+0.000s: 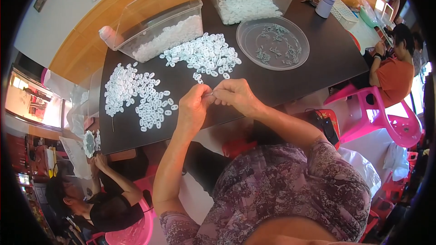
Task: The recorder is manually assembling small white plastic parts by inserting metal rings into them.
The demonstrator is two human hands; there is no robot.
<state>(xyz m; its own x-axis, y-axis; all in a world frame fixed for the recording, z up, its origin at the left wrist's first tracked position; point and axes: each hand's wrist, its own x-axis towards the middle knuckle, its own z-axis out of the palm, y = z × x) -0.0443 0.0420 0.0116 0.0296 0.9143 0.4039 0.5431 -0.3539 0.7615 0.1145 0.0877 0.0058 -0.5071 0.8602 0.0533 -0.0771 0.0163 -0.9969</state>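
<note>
My left hand and my right hand meet above the near edge of the dark table. Fingers of both hands are pinched together around something small and pale between the fingertips; its kind is too small to make out. Just beyond my hands lies a heap of small white oval pieces with dark holes. To the left, more of these pieces form another heap and a looser spread. A round clear tray with small grey-green parts sits to the right of the middle heap.
Two clear plastic bins, one with translucent white pieces and one with white pieces, stand at the back. A lidded grey cup is at the far right. One person sits at lower left, another at right near a pink chair.
</note>
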